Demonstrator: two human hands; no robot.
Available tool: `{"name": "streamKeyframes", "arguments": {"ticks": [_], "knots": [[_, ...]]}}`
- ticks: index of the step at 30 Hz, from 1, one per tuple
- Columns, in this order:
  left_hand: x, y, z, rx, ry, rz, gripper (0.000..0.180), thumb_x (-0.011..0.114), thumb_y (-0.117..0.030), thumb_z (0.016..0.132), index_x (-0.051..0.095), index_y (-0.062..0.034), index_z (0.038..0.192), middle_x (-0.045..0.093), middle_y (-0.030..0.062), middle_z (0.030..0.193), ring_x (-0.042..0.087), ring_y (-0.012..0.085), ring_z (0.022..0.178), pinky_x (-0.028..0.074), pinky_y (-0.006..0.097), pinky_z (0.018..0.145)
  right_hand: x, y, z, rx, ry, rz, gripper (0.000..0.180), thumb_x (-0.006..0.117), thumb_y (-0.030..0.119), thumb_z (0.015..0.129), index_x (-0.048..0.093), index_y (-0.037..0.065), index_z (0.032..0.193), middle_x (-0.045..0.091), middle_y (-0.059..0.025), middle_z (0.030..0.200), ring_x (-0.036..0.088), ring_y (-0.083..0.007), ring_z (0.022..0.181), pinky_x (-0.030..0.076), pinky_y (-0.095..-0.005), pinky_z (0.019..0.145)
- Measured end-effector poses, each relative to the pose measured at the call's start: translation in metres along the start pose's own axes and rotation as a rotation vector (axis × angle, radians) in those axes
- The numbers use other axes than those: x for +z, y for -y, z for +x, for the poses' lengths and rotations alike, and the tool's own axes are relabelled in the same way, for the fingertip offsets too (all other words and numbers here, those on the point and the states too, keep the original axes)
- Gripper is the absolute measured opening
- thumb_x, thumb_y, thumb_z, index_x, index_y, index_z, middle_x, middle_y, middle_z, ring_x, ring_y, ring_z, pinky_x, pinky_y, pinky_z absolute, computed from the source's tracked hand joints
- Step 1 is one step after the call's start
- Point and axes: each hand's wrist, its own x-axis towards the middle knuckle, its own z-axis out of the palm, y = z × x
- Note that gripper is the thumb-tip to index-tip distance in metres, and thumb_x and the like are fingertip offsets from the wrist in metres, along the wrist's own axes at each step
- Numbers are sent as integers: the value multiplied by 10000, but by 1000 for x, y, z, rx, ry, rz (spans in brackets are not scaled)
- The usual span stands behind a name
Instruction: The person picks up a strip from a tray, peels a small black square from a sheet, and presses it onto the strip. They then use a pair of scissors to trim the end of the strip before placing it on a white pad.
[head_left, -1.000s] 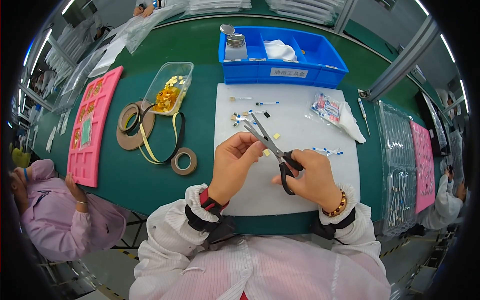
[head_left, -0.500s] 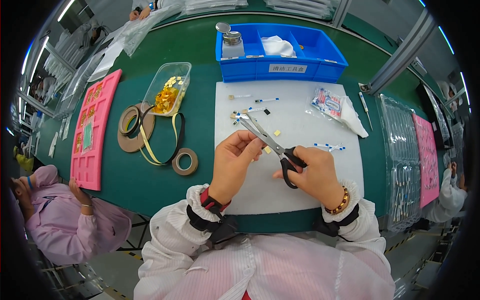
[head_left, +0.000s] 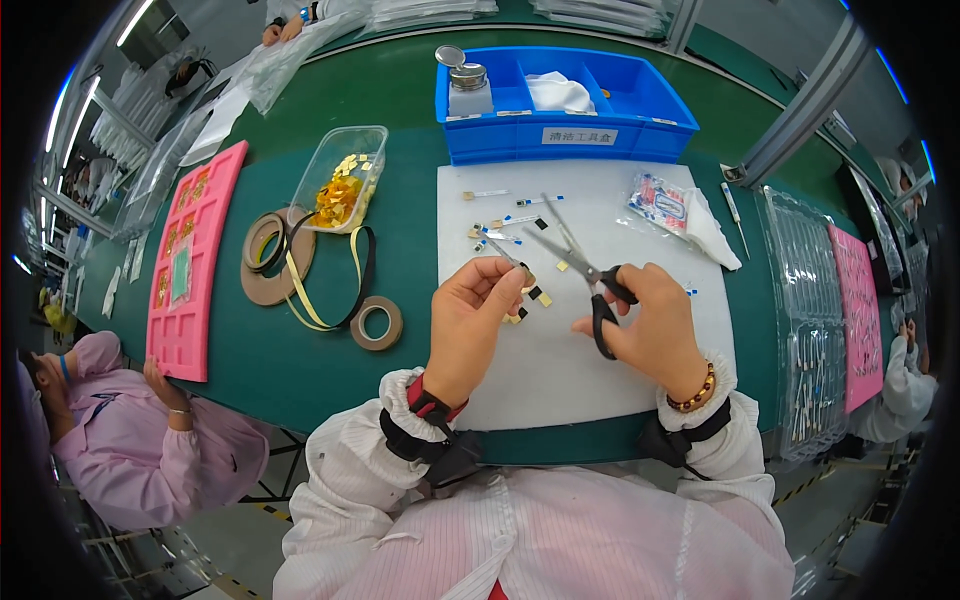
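Observation:
My left hand (head_left: 474, 312) is closed, pinching a small thin strip (head_left: 510, 257) between thumb and fingertips; its exact kind is hard to make out. Black-handled scissors (head_left: 588, 272) are in my right hand (head_left: 655, 325), with fingers through the loops. Their blades stand apart and point up and left, a little to the right of my left fingertips. Beneath both hands lies a white mat (head_left: 570, 390). Several short white-and-blue flex cables (head_left: 500, 236) rest on it beyond my left hand. Small pale-yellow and black pieces (head_left: 541, 297) lie beside my left fingertips.
A blue divided bin (head_left: 480, 142) stands behind the mat. To the left are tape rolls (head_left: 378, 323), a clear tub (head_left: 372, 150) of yellow pieces and a pink tray (head_left: 180, 355). A plastic packet (head_left: 655, 203), a screwdriver (head_left: 730, 205) and clear trays (head_left: 800, 300) are on the right. Co-workers sit nearby.
The scissors have moved right, away from my left fingertips, and their blades have spread wider. My left hand keeps its pinch in nearly the same place.

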Motion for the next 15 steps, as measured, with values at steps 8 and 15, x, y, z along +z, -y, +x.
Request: {"name": "streamKeyframes", "arguments": {"ticks": [8, 15], "knots": [[2, -1, 1, 24, 6, 127, 145, 710, -98, 984, 691, 14, 1073, 759, 70, 997, 616, 59, 798, 488, 209, 721, -7, -46, 31, 202, -78, -201, 415, 819, 302, 826, 706, -34, 1042, 657, -124, 736, 661, -306, 804, 521, -409, 726], [11, -7, -5, 32, 55, 248, 146, 700, -71, 983, 684, 44, 1072, 754, 103, 996, 630, 90, 791, 500, 229, 722, 4, -38, 22, -58, -351, -110, 272, 812, 132, 824, 719, 35, 1061, 714, -111, 904, 671, -272, 805, 529, -365, 728]]}}
